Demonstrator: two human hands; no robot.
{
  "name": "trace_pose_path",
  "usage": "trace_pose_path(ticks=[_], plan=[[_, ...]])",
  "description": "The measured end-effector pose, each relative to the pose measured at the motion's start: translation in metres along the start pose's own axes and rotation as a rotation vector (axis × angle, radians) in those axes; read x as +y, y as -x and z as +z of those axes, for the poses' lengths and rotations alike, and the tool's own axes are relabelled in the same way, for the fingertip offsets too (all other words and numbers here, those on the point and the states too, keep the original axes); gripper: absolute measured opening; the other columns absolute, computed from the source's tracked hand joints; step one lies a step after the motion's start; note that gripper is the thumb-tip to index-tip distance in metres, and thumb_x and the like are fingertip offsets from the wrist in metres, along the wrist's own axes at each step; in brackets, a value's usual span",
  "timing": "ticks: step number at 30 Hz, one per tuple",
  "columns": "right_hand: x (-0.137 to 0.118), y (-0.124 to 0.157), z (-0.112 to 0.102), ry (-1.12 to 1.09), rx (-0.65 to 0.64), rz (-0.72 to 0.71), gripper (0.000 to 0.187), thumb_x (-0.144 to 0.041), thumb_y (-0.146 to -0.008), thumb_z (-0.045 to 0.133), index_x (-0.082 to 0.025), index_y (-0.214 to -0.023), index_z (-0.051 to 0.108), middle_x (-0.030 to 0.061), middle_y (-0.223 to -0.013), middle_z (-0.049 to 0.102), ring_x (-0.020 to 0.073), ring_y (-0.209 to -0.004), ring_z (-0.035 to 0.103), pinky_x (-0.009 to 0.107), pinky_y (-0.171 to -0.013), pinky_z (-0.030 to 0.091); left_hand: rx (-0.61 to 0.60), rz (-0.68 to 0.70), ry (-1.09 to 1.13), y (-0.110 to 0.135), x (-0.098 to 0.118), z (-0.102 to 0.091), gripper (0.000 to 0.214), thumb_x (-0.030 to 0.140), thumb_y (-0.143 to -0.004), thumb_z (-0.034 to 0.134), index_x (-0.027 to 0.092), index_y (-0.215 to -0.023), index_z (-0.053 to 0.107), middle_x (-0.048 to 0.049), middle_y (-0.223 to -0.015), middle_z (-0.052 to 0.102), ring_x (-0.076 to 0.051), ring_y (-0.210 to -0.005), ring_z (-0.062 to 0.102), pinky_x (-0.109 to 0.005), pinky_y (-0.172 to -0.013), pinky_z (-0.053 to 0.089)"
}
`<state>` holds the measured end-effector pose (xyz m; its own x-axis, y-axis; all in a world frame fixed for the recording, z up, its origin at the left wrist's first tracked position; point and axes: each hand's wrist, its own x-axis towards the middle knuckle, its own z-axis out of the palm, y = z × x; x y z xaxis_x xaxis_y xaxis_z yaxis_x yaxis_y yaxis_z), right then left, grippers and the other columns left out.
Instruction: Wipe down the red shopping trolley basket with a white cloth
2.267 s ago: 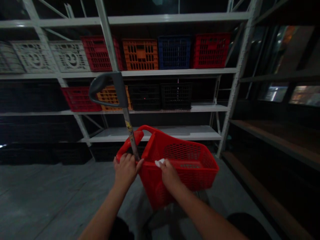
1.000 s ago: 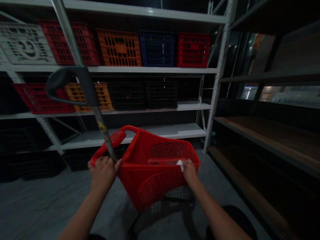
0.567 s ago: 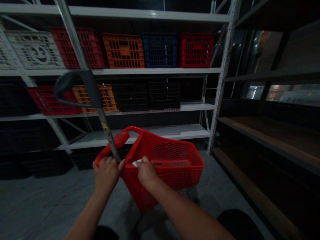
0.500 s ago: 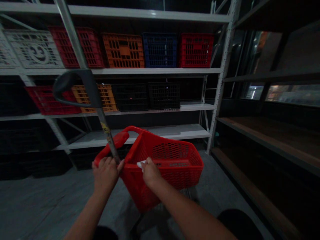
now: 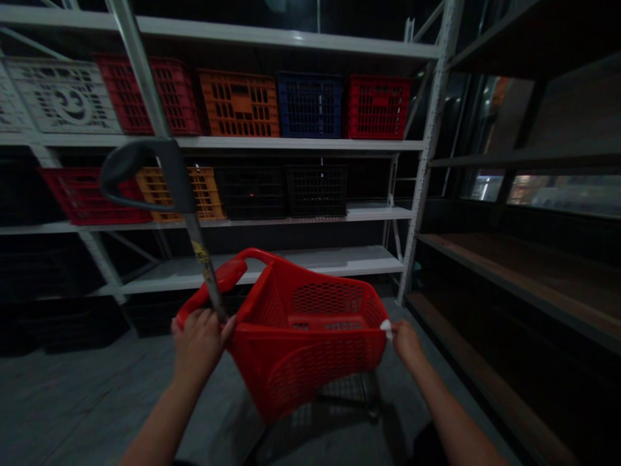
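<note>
Right-hand grip (image 5: 406, 343) pinches a white cloth (image 5: 386, 329) against the red basket (image 5: 310, 369).

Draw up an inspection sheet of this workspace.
Surface: grey concrete floor.
Job's things: red plastic basket on a wire cart frame, with a grey-gripped pole; white wipe at the basket's right rim.
Hands: left hand closed on the basket's red handle; right hand pinching the wipe on the rim.
Clutter: nothing seen.
Cables: nothing seen.
Surroundings: white metal shelving holding red, orange, blue and black crates; dark wooden shelves to the right.
</note>
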<state>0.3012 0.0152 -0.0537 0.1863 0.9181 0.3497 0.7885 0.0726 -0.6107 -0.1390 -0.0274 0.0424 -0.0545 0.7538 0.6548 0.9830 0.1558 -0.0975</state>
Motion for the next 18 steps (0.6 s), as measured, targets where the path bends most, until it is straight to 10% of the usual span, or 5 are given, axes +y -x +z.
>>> trace_pose_path(ticks=[8, 14, 18], plan=[[-0.057, 0.054, 0.012, -0.232, -0.047, -0.165, 0.015, -0.015, -0.073, 0.045, -0.019, -0.078, 0.059, 0.0058, -0.079, 0.063, 0.0189, -0.075, 0.058, 0.026, -0.068, 0.042, 0.345, -0.081, 0.564, 0.036, 0.014, -0.01, 0.081, 0.055, -0.07, 0.049, 0.019, -0.134, 0.013, -0.0153, -0.141, 0.022, -0.032, -0.13, 0.019, -0.053, -0.102, 0.022], [-0.124, 0.107, 0.016, -0.462, -0.464, -0.261, 0.009, -0.011, -0.065, 0.055, -0.019, -0.068, 0.057, -0.0032, -0.065, 0.059, 0.0108, -0.061, 0.052, 0.018, -0.055, 0.035, -0.344, 0.028, 1.366, 0.123, 0.118, -0.004, 0.089, 0.044, -0.063, 0.064, 0.023, -0.135, 0.016, -0.0129, -0.13, 0.043, -0.026, -0.114, 0.046, -0.04, -0.094, 0.04], [-0.136, 0.115, 0.019, -0.485, -0.566, -0.288, 0.007, -0.013, -0.065, 0.06, -0.018, -0.071, 0.058, -0.0052, -0.062, 0.055, 0.0088, -0.06, 0.05, 0.017, -0.054, 0.033, -0.746, 0.052, 1.379, 0.137, 0.143, -0.004, 0.041, 0.036, -0.073, 0.054, 0.019, -0.109, 0.055, -0.0065, -0.103, 0.064, -0.018, -0.091, 0.058, -0.028, -0.082, 0.044]])
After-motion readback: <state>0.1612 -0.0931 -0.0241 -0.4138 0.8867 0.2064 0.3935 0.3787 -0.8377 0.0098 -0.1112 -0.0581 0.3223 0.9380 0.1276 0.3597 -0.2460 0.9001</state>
